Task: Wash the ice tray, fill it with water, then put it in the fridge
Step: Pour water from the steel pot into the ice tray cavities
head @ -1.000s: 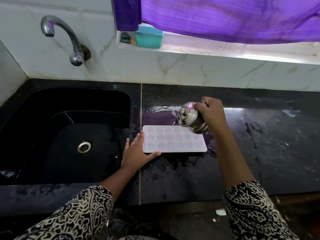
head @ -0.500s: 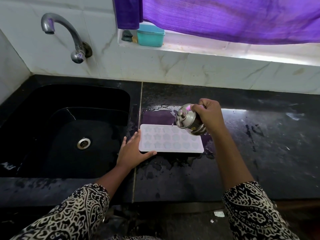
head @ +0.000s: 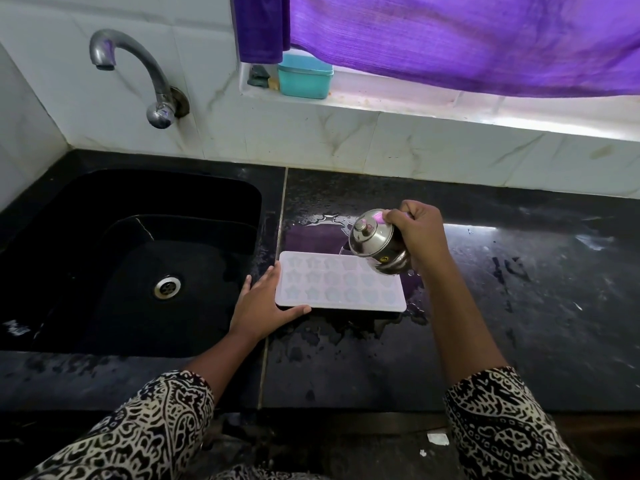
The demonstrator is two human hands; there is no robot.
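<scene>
1. Where the wet black counter (head: 485, 323) meets the sink (head: 138, 258), the white ice tray (head: 332, 289) lies flat, star cells up.
2. Left hand (head: 263, 310) lies open, fingers pressed against the tray's left edge, thumb at its near corner.
3. Right hand (head: 419, 233) grips a tilted steel pot (head: 375, 242) above the tray's far right corner.
</scene>
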